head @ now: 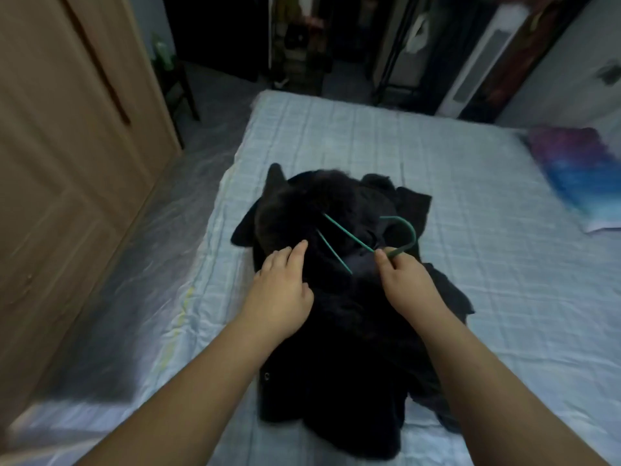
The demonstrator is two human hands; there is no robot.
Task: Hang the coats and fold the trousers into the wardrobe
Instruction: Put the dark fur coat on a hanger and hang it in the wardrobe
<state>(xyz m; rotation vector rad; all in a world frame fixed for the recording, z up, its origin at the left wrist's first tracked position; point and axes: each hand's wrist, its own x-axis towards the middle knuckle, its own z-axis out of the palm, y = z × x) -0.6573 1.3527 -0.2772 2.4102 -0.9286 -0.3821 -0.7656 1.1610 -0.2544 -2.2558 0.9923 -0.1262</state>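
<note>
A black coat (339, 297) lay spread in a heap at the centre of the frame, on a pale blue checked bed (504, 250). A thin green wire hanger (369, 245) rested on the coat's upper part, its two arms slanting toward the upper left and its hook curling to the right. Both forearms reached in from the bottom edge. The right hand (406, 280) pinched the hanger's neck just below the hook, fingertips curled round the wire. The left hand (284, 290) lay flat on the coat beside the hanger's lower arm, fingers straight and relaxed, gripping nothing. A wooden wardrobe (67, 163) stood closed along the left side, a strip of floor between it and the bed. A purple and blue pillow (578, 176) sat at the right edge.
</note>
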